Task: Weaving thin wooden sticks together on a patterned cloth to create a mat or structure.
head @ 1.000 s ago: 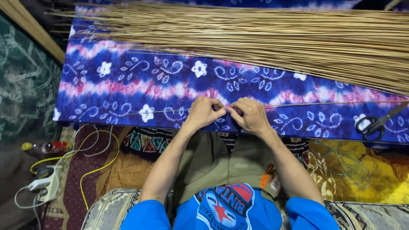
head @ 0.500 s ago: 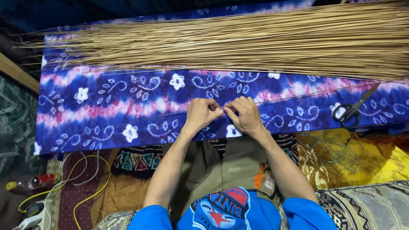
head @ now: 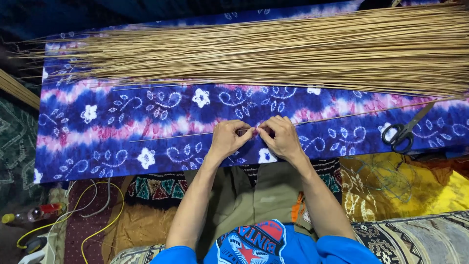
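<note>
On blue cloth (head: 122, 122): L hand (head: 226, 139) & R hand (head: 282, 138) pinch thin stick (head: 342, 116).

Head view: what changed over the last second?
Little. Both hands, left hand and right hand, keep pinching the same thin stick where they meet; nothing picked up or released. The camera shifted, so the blue patterned cloth, stick bundle and scissors slid in frame without being touched.
</note>
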